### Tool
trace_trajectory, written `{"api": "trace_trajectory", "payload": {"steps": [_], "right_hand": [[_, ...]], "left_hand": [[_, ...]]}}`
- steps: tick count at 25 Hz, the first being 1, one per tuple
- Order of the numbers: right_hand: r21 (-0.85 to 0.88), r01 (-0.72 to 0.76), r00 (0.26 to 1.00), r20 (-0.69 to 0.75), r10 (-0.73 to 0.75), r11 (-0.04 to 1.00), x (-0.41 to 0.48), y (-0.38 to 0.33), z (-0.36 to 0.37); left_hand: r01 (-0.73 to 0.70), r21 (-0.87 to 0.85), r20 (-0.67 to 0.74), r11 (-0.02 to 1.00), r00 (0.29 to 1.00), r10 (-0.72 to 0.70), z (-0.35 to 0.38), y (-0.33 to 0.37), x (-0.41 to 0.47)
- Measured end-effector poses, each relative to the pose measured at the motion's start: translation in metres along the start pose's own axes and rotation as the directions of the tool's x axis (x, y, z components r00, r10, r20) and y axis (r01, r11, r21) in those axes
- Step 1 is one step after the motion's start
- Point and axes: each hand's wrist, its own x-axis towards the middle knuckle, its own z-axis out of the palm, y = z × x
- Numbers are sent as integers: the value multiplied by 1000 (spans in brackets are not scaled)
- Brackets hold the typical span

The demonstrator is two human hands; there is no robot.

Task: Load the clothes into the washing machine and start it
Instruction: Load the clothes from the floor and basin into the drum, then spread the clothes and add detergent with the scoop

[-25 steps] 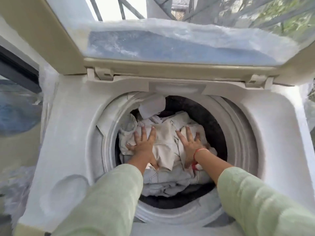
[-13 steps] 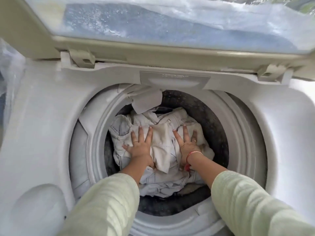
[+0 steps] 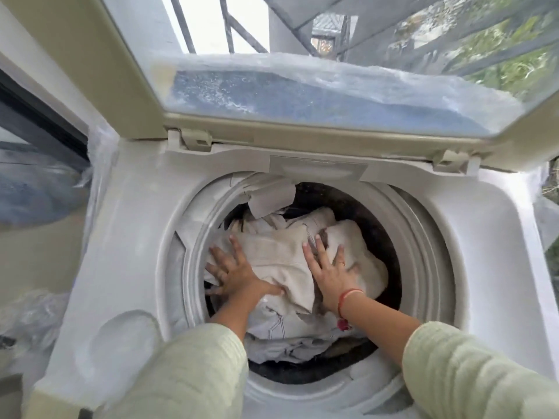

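A white top-loading washing machine (image 3: 127, 237) stands with its lid (image 3: 302, 95) raised. Inside the round drum (image 3: 423, 267) lies a pile of pale cream and white clothes (image 3: 278, 255). My left hand (image 3: 233, 270) lies flat with fingers spread on the left side of the pile, near the drum's rim. My right hand (image 3: 329, 270), with a red thread at the wrist, lies flat with fingers spread on the right part of the pile. Neither hand grips any cloth. Pale green sleeves cover both forearms.
A grey flap (image 3: 272, 198) hangs from the drum's far rim over the clothes. Clear plastic wrap covers the machine's sides and lid. A dark-framed glass pane (image 3: 36, 122) stands at the left. Railing bars and greenery (image 3: 499, 40) show beyond the lid.
Both hands stay flat on the clothes; the left hand has slid to the pile's left edge and the hands are further apart. The camera has tilted up, showing the railing again.
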Motion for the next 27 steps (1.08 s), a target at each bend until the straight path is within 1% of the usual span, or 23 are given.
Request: {"api": "trace_trajectory", "payload": {"steps": [2, 3, 4, 5, 7, 8, 10, 12, 14, 16, 17, 18, 19, 20, 21, 22, 23, 24, 26, 27], "right_hand": [[-40, 35, 999, 25, -34, 999, 7, 2, 7], [-113, 50, 999, 16, -48, 992, 15, 1, 15], [-171, 42, 999, 9, -41, 984, 22, 0, 24], [-165, 2, 1000, 3, -2, 986, 31, 0, 32], [-61, -88, 996, 19, 89, 994, 45, 1, 42], [-32, -98, 995, 30, 99, 995, 50, 2, 45], [-28, -92, 992, 82, 94, 995, 57, 5, 42], [-16, -105, 981, 160, 106, 994, 52, 2, 26], [1, -113, 971, 211, 110, 994, 34, 1, 6], [-11, -69, 974, 217, 70, 998, 12, 0, -7], [5, -38, 976, 216, 36, 999, 3, 0, -11], [57, -23, 976, 216, 10, 998, -6, 2, -18], [115, -9, 971, 237, -19, 993, -14, 5, -26], [173, 8, 959, 278, -57, 985, -23, 6, -38], [251, 16, 953, 289, -91, 968, -31, 7, -49], [362, 9, 957, 267, -113, 932, -41, 8, -58], [482, 6, 969, 213, -124, 876, -53, 8, -68], [609, 1, 982, 148, -115, 793, -66, 9, -78], [835, 45, 997, -7, -71, 548, -95, 10, -93], [905, 70, 998, -67, -22, 419, -106, 11, -99]], "left_hand": [[28, -46, 89, 999, 996, -24, 12, -1, 20], [31, -76, 127, 997, 992, -21, 20, 0, 31], [27, -92, 146, 995, 989, -14, 27, 0, 40], [20, -89, 148, 996, 989, -7, 33, 1, 46], [10, -54, 109, 998, 994, -4, 42, 4, 53], [9, -38, 85, 999, 996, -6, 44, 6, 55], [9, -14, 96, 1000, 995, -8, 39, 10, 59], [15, 0, 141, 1000, 990, -15, 28, 13, 55], [23, 39, 120, 999, 992, -28, 18, 15, 34], [17, 113, 57, 993, 998, -24, 16, 15, 4], [16, 136, 49, 991, 999, -23, 19, 12, -2], [3, 142, 58, 990, 998, -11, 12, 11, -11], [-33, 141, 95, 989, 995, 20, 4, 10, -14], [-102, 125, 137, 987, 987, 84, -11, 9, -16], [-191, 104, 174, 976, 970, 171, -28, 11, -20], [-276, 55, 172, 959, 949, 263, -47, 13, -33], [-360, 4, 115, 933, 927, 358, -63, 14, -48], [-425, -74, 28, 902, 903, 428, -77, 15, -64], [-549, -225, -199, 805, 834, 514, -97, 6, -98], [-619, -275, -318, 736, 781, 538, -104, -1, -111]]}}
